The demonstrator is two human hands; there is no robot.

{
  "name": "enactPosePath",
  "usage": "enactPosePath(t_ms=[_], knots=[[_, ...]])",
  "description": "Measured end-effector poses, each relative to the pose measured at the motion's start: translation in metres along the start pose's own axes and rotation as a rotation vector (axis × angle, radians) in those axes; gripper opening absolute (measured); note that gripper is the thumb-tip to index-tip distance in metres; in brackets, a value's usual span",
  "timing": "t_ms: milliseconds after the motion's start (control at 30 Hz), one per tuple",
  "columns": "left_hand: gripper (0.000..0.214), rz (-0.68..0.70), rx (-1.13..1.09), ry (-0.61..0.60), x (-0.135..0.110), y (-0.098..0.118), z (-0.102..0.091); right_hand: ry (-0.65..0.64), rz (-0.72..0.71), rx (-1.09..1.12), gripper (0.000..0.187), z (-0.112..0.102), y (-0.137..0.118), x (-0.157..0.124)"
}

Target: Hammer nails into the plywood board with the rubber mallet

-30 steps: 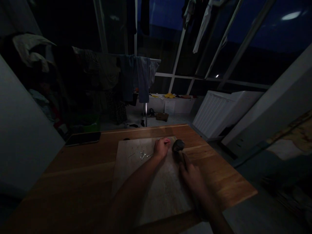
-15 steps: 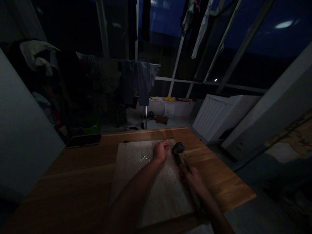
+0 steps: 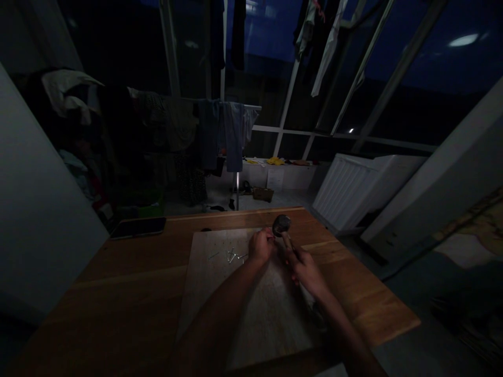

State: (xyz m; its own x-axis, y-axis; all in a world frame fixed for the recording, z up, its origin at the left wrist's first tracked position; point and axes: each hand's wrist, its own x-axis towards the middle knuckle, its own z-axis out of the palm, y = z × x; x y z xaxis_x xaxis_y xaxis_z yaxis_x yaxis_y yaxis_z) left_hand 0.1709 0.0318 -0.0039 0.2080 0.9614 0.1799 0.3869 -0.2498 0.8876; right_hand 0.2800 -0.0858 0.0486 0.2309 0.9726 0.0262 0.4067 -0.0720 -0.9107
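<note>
Pale wood forms the square board [image 3: 271, 319] lying on the brown desk [image 3: 118, 277], its near left portion covered by the left forearm [image 3: 220, 309]. The left hand [image 3: 260, 247] rests toward the board's far edge, fingers curled narrowly together; whether anything is pinched between the fingertips cannot be made out. The right hand [image 3: 308, 270] is closed around the handle of a hammer [image 3: 282, 225], whose dark, rounded head sits just beside the left fingertips; dim light blurs its outline, and the grip conceals part of the handle. Whether the head touches the board cannot be told. Left of the left hand, thin metallic nails [image 3: 234, 256] lie in a loose cluster, overlapping so that their number is uncertain; a single nail [image 3: 213, 255] lies apart from them. A dark flat device [image 3: 138, 228] occupies the far left corner of the desk. Both forearms are cut off by the lower border, as is a pale object [image 3: 334, 371]. Behind the desk, hanging clothes [image 3: 234, 139] partly merge into shadow.
</note>
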Motion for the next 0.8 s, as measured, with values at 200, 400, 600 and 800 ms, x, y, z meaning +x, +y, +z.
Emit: enactPosePath(t_ms=[200,400,600,800], knots=[[0.017,0.017,0.051,0.015,-0.002,0.002,-0.001,0.005,-0.018,-0.073,0.063,0.005,0.003,-0.002],[0.032,0.115,0.233,-0.104,0.004,0.009,-0.012,0.1,0.03,0.012,0.073,0.004,0.015,-0.008],[0.006,0.178,0.402,-0.484,0.02,0.008,-0.082,0.082,0.103,0.013,0.075,-0.004,0.036,-0.021],[0.016,0.179,0.609,-0.751,0.01,0.003,-0.124,0.099,0.165,0.062,0.074,-0.001,0.04,-0.025]])
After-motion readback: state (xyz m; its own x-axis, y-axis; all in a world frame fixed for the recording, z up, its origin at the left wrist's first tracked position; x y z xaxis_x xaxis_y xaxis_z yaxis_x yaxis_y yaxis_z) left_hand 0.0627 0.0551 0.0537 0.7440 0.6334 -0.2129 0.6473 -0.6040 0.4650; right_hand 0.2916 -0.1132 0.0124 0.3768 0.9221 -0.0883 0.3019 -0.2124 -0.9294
